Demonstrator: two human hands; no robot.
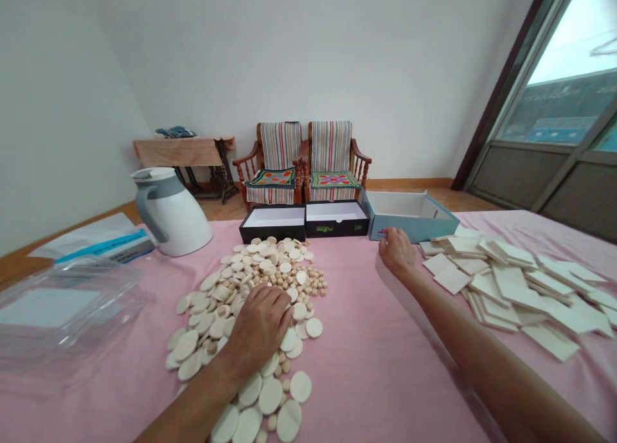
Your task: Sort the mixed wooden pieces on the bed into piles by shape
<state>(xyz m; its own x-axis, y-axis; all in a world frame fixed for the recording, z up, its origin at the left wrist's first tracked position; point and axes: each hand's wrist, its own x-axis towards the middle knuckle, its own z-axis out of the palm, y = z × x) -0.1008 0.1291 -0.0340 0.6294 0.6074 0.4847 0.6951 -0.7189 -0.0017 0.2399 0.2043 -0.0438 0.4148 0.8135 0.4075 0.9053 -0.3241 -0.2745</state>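
Resting palm-down on wooden discs (260,263), the left hand (258,324) covers several.

On the table (366,379), a pile of wooden discs (250,289) lies at centre. Two open boxes (272,224) stand directly behind it, a third box (409,215) to their right. Square tiles (511,289) lie further right; a jug (171,211) and a plastic tub (58,314) stand left.

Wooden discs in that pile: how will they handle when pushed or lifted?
The thin pale wooden discs look rigid, probably light for their size. Lying flat on the pink cloth, they'd likely slide rather than roll; thin edges may make pinching awkward.
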